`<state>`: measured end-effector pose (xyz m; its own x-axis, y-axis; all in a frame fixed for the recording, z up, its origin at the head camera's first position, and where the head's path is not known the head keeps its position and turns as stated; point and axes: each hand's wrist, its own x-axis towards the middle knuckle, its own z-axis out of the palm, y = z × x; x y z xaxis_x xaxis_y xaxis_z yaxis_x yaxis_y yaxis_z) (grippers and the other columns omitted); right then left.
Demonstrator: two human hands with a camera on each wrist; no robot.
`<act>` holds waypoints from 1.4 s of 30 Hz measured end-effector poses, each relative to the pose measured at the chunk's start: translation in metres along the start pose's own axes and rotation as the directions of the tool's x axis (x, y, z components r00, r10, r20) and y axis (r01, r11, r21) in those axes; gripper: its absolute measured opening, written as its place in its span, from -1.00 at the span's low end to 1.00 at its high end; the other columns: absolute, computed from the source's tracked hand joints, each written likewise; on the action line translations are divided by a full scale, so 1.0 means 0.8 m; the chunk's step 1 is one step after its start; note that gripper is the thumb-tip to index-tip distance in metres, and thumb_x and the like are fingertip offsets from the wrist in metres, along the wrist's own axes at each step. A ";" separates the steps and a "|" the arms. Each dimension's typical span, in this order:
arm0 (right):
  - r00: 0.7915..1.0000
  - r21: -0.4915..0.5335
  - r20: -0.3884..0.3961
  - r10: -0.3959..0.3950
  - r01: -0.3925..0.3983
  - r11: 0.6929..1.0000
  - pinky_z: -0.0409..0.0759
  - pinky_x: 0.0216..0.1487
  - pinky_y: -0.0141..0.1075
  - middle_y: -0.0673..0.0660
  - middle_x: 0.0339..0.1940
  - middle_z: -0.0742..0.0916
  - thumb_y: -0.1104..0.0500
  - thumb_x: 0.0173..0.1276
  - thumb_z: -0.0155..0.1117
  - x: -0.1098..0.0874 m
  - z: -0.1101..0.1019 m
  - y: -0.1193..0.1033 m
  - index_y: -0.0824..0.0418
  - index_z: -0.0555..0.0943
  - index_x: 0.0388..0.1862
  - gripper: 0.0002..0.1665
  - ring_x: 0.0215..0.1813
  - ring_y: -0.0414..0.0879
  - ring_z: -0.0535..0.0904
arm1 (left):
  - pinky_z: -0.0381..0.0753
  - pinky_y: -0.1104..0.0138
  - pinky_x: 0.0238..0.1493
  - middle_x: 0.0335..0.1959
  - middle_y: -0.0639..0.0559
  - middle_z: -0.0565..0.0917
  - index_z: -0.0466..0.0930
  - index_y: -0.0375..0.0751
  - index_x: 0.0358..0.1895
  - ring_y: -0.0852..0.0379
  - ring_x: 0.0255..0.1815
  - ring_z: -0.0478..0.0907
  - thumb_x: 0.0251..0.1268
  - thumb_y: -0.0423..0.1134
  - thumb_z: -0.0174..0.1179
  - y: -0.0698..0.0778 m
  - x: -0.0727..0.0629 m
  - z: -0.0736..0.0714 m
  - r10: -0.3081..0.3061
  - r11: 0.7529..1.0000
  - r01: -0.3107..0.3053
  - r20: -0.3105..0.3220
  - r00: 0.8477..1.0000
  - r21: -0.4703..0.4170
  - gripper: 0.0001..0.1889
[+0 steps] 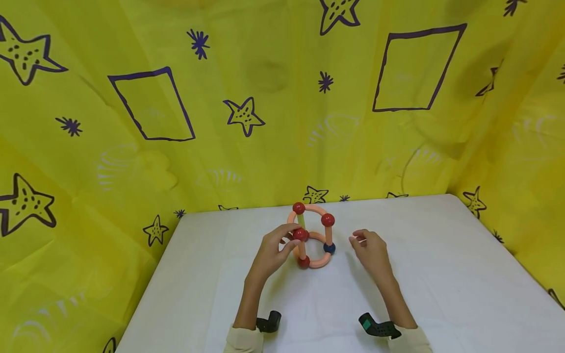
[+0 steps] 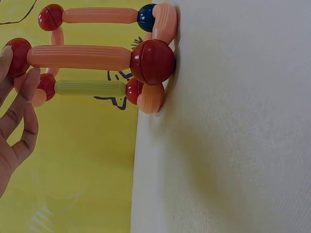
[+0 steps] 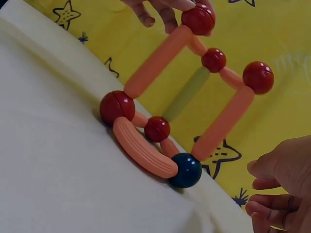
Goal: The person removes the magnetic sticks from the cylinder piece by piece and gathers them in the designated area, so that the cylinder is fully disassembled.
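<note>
A ball-and-rod toy frame (image 1: pixel 317 264) stands upright on the white table. Its lower ring has curved orange rods (image 3: pixel 143 148) joining two red balls and one dark blue ball (image 3: pixel 186 170). Two straight orange rods (image 2: pixel 82 57) and a yellow-green rod (image 2: pixel 90 88) rise to red balls at the top, with curved orange rods between some of them. My left hand (image 1: pixel 272 249) pinches the near top red ball (image 3: pixel 198 20) between thumb and fingers. To the right of the frame, my right hand (image 1: pixel 372 250) hovers apart from it, fingers loosely bent and holding nothing.
The white table (image 1: pixel 441 274) reaches back to a yellow curtain (image 1: pixel 282 162) printed with stars and squares, which also closes both sides. A black strap with a camera sits on each wrist.
</note>
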<state>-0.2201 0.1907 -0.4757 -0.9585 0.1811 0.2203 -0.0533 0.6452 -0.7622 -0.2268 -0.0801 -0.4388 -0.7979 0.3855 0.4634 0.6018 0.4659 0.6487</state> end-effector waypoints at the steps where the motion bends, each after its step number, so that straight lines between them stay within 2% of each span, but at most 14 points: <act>1: 0.999 0.006 0.036 0.006 -0.006 1.000 0.64 -0.10 -0.09 0.33 -0.14 0.67 0.16 0.39 0.24 -0.001 0.004 -0.003 0.39 0.60 0.01 -0.66 -0.11 0.13 0.63 | 0.62 0.34 -0.13 0.03 0.08 0.68 0.53 -0.05 0.22 0.15 -0.07 0.62 0.34 -0.18 0.23 0.000 0.000 0.000 0.003 1.000 -0.003 -0.001 1.000 0.002 -0.61; 4: 0.992 0.030 0.124 0.015 -0.019 0.999 0.63 -0.01 -0.02 0.37 -0.05 0.64 0.15 0.38 0.25 -0.005 0.015 -0.010 0.42 0.54 0.13 -0.56 -0.01 0.17 0.62 | 0.62 0.35 -0.15 0.08 0.07 0.65 0.53 -0.07 0.22 0.15 -0.08 0.61 0.33 -0.20 0.25 -0.001 0.000 0.000 0.026 1.000 -0.026 -0.013 1.000 0.013 -0.60; 8: 0.988 0.074 0.155 -0.001 -0.010 0.997 0.59 0.08 0.03 0.41 0.06 0.61 0.15 0.35 0.28 -0.011 0.034 -0.011 0.43 0.48 0.21 -0.46 0.09 0.22 0.59 | 0.64 0.34 -0.18 0.19 0.01 0.56 0.59 -0.07 0.18 0.13 -0.08 0.61 0.28 -0.20 0.29 -0.002 0.000 0.001 0.043 0.998 -0.041 -0.044 0.998 0.051 -0.61; 11: 0.989 0.089 0.145 -0.020 0.007 0.996 0.57 0.11 0.04 0.40 0.06 0.60 0.16 0.33 0.30 -0.012 0.049 -0.009 0.43 0.47 0.22 -0.45 0.11 0.22 0.58 | 0.64 0.33 -0.16 0.23 -0.03 0.47 0.63 0.00 0.14 0.11 -0.07 0.59 0.26 -0.17 0.31 -0.002 -0.001 0.001 0.024 0.998 -0.020 -0.066 0.998 0.066 -0.63; 14: 0.992 0.086 0.122 -0.039 0.028 0.996 0.57 0.10 0.02 0.38 -0.02 0.62 0.20 0.31 0.32 -0.012 0.062 -0.006 0.44 0.50 0.16 -0.49 0.07 0.20 0.59 | 0.63 0.30 -0.13 0.25 -0.05 0.36 0.64 0.09 0.13 0.07 -0.01 0.54 0.26 -0.11 0.30 -0.002 -0.002 0.002 -0.024 0.998 0.029 -0.075 0.997 0.060 -0.64; 17: 0.995 0.072 0.086 -0.051 0.045 0.996 0.57 0.04 0.00 0.34 -0.10 0.65 0.22 0.27 0.36 -0.011 0.071 -0.005 0.44 0.55 0.09 -0.54 0.00 0.15 0.60 | 0.63 0.23 -0.08 0.29 -0.06 0.27 0.62 0.17 0.15 -0.01 0.13 0.45 0.27 -0.05 0.28 -0.003 -0.005 0.002 -0.080 0.996 0.083 -0.072 0.994 0.041 -0.64; 20: 0.997 0.046 0.068 -0.046 0.043 0.998 0.57 -0.01 -0.02 0.30 -0.15 0.66 0.21 0.26 0.38 -0.011 0.076 -0.006 0.43 0.57 0.06 -0.55 -0.06 0.09 0.58 | 0.64 0.15 -0.01 0.32 -0.07 0.23 0.61 0.21 0.17 -0.08 0.23 0.38 0.28 0.00 0.26 -0.004 -0.007 0.003 -0.105 0.994 0.107 -0.064 0.992 0.031 -0.62; 23: 0.997 0.011 0.064 -0.046 0.045 0.999 0.57 0.01 0.00 0.31 -0.14 0.67 0.18 0.25 0.40 -0.012 0.079 -0.008 0.44 0.57 0.05 -0.53 -0.04 0.11 0.59 | 0.63 0.11 0.04 0.32 -0.07 0.23 0.60 0.20 0.18 -0.11 0.28 0.35 0.29 0.01 0.25 -0.005 -0.007 0.002 -0.086 0.995 0.089 -0.062 0.994 0.038 -0.62; 27: 0.996 -0.015 0.064 -0.061 0.062 0.998 0.55 0.10 0.06 0.38 -0.08 0.66 0.16 0.24 0.41 -0.011 0.083 -0.011 0.49 0.56 0.04 -0.49 0.04 0.20 0.59 | 0.60 0.18 0.04 0.27 -0.06 0.28 0.58 0.16 0.19 -0.05 0.28 0.35 0.30 -0.02 0.26 -0.008 -0.005 0.002 -0.047 0.998 0.050 -0.059 0.997 0.049 -0.61; 31: 0.996 -0.010 0.052 -0.076 0.076 0.997 0.54 0.10 0.08 0.41 -0.07 0.67 0.18 0.22 0.41 -0.011 0.085 -0.013 0.51 0.56 0.00 -0.51 0.04 0.25 0.59 | 0.56 0.24 -0.01 0.21 -0.05 0.32 0.59 0.09 0.18 0.00 0.25 0.37 0.28 -0.04 0.28 -0.011 -0.005 0.003 -0.048 0.998 0.050 -0.060 0.997 0.029 -0.60; 36: 0.996 0.019 0.038 -0.077 0.077 0.997 0.57 0.06 0.06 0.38 -0.10 0.71 0.21 0.23 0.41 -0.011 0.087 -0.012 0.49 0.58 -0.04 -0.57 0.02 0.21 0.63 | 0.57 0.24 -0.04 0.17 -0.04 0.35 0.62 0.04 0.15 0.01 0.22 0.39 0.26 -0.04 0.30 -0.012 -0.004 0.004 -0.046 0.999 0.048 -0.076 0.996 0.021 -0.61; 42: 0.996 0.042 0.034 -0.077 0.076 0.996 0.59 0.01 0.04 0.34 -0.15 0.73 0.24 0.22 0.41 -0.008 0.089 -0.010 0.45 0.59 -0.06 -0.62 -0.03 0.16 0.66 | 0.61 0.24 -0.10 0.24 -0.03 0.35 0.63 0.07 0.14 -0.02 0.19 0.41 0.25 -0.01 0.30 -0.010 -0.004 0.003 -0.029 0.998 0.033 -0.085 0.996 0.047 -0.61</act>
<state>-0.2333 0.1313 -0.5141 -0.9605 0.1056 0.2576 -0.1373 0.6254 -0.7681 -0.2288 -0.0834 -0.4470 -0.8152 0.3027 0.4938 0.5758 0.5157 0.6345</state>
